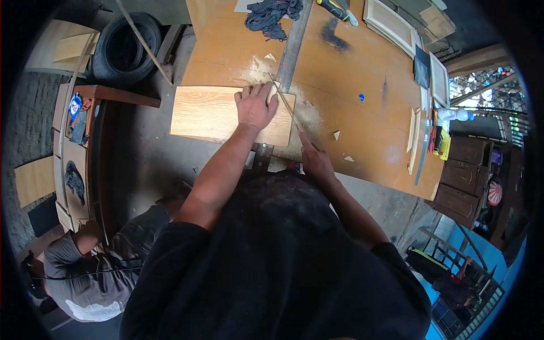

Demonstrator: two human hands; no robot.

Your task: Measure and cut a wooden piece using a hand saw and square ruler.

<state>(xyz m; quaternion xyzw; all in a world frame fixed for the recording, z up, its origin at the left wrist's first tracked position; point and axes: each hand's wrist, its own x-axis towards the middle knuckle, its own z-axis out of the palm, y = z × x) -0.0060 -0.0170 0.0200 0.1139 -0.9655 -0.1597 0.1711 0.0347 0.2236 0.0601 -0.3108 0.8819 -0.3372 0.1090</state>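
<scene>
My left hand (256, 107) presses down on a light wood-grain board (204, 113), with a small pale piece of wood (274, 90) held between its thumb and fingers. My right hand (317, 164) is closed round the handle of a handsaw. The narrow saw blade (288, 109), seen nearly edge-on, runs up beside the small piece, close to my left thumb. Fingers cover part of that piece, so its full shape is hidden. Sawdust (309, 116) lies around the blade and past the board's far edge.
The board rests on a brown worktable (351, 136) with wood scraps (336, 135), a blue cap (361, 97), a dark cloth (272, 17) and pale frames (391, 25). At left are a tyre (124, 51), a wooden cabinet (85, 153) and another person (96, 272).
</scene>
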